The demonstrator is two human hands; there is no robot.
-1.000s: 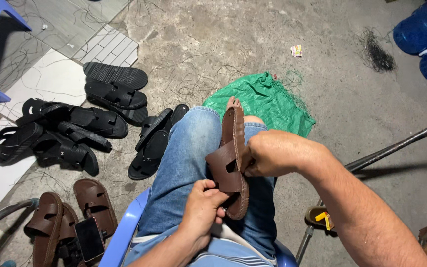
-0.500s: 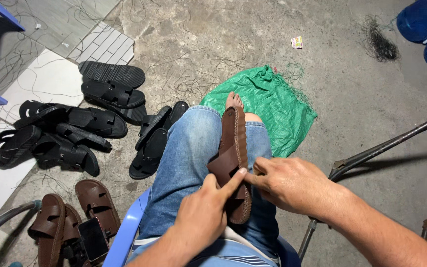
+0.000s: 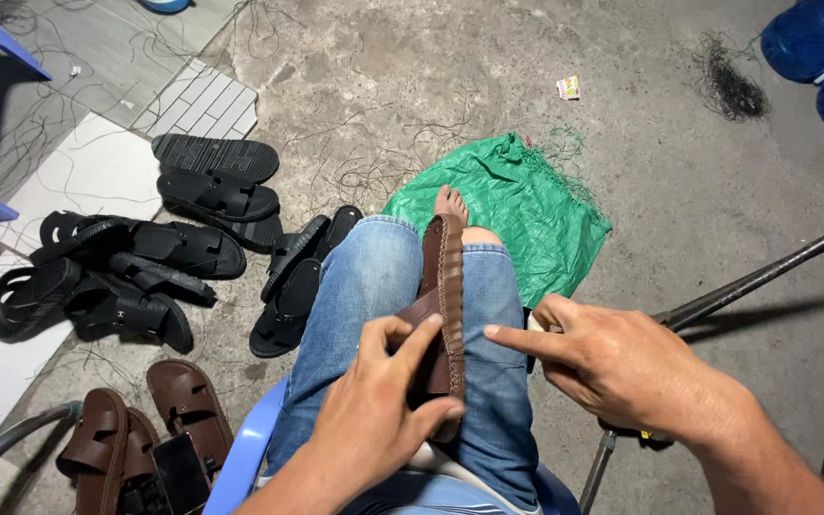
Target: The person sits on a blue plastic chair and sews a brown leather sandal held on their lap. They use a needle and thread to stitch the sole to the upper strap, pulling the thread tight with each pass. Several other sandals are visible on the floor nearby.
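Head view looks down on a brown leather sandal with a stitched sole edge [image 3: 446, 296], which stands on its side along the person's lap, between the two knees in blue jeans [image 3: 364, 315]. Left hand [image 3: 374, 420] holds this sandal near its heel end: the fingers press on the strap and the thumb lies under the sole. Right hand [image 3: 612, 367] is just to the right of the sandal, not touching it, with the index finger stretched toward the sole edge; the other fingers are curled loosely, and I cannot tell if they hold something small. Beyond the sandal's toe end a bare foot [image 3: 450, 202] rests on a crumpled green plastic sheet [image 3: 526, 210]. Left of the sandal, on the concrete floor [image 3: 679, 219], lies a group of black sandals [image 3: 145, 267]. Nearer and lower left are two more brown sandals [image 3: 145, 429]. Under the sandal and the legs shows the rim of a blue plastic chair [image 3: 240, 458].
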